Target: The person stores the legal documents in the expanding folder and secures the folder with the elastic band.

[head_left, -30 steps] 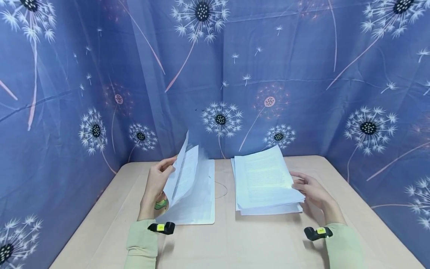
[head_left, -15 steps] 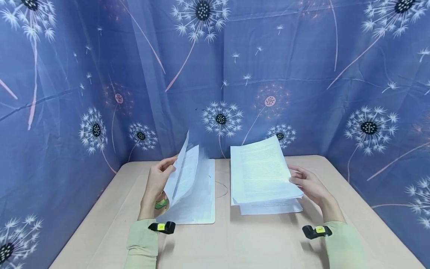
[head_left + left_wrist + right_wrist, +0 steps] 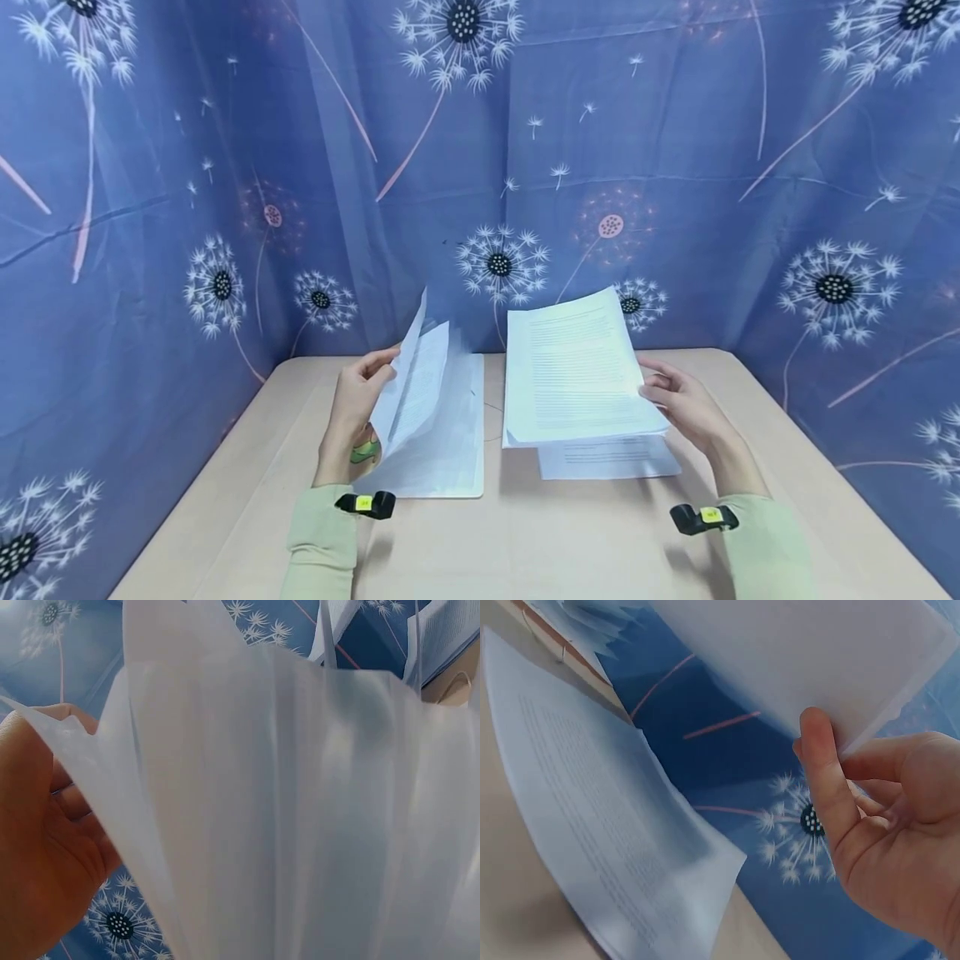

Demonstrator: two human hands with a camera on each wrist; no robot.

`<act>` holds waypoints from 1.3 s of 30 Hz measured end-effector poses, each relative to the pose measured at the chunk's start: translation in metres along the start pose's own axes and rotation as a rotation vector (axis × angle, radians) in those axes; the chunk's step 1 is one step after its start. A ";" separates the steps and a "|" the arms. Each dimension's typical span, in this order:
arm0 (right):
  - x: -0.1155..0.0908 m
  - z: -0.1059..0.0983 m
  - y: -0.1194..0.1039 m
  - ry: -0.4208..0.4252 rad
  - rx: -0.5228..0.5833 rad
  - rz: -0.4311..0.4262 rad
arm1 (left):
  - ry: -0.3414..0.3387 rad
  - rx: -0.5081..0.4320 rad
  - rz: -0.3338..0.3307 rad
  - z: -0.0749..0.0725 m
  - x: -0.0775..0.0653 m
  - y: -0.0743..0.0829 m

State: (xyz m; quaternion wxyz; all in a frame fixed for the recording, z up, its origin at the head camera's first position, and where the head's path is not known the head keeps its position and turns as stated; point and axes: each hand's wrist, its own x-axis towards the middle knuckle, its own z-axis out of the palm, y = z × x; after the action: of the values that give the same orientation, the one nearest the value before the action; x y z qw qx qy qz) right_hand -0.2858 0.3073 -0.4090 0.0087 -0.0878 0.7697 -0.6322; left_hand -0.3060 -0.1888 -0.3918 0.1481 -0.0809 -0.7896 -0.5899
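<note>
On the left lies a display book [image 3: 459, 475] with translucent plastic sleeves. My left hand [image 3: 352, 408] pinches its raised pages between thumb and fingers; in the left wrist view the sleeves [image 3: 247, 795] fan out beside that hand. A printed page [image 3: 423, 375] shows among them. My right hand [image 3: 690, 412] pinches the right edge of a stack of printed papers [image 3: 577, 367], holding it tilted above the table. Under the stack lies another printed sheet [image 3: 607, 462], partly covered; its bent corner shows in the right wrist view, apart from the held papers [image 3: 802, 660].
The beige table [image 3: 510, 550] ends at a blue dandelion-print curtain [image 3: 405, 250] behind and on both sides. A thin thread-like loop [image 3: 492, 421] lies between the display book and the papers. A small green-patterned patch [image 3: 363, 450] shows beside the left wrist.
My right hand has lifted the stack of papers up and a little left, uncovering more of the sheet below. My left hand keeps its hold on the pages. The head view has shifted slightly.
</note>
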 end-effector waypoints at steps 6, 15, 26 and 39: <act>0.004 0.011 -0.013 -0.017 -0.045 -0.014 | 0.006 0.000 0.015 -0.001 -0.001 0.002; 0.016 0.031 -0.023 -0.039 -0.032 -0.014 | 0.007 0.002 0.003 0.000 0.000 0.000; 0.033 0.054 -0.030 -0.048 0.023 -0.005 | 0.018 -0.001 0.004 0.000 0.000 0.001; 0.043 0.075 -0.034 -0.042 0.072 -0.010 | 0.019 -0.005 -0.004 0.000 -0.001 0.002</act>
State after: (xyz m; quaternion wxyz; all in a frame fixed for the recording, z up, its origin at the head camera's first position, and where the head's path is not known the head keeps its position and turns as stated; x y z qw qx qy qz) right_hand -0.3147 0.2223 -0.3869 0.0249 -0.1048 0.7456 -0.6576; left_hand -0.3052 -0.1880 -0.3907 0.1540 -0.0740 -0.7869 -0.5930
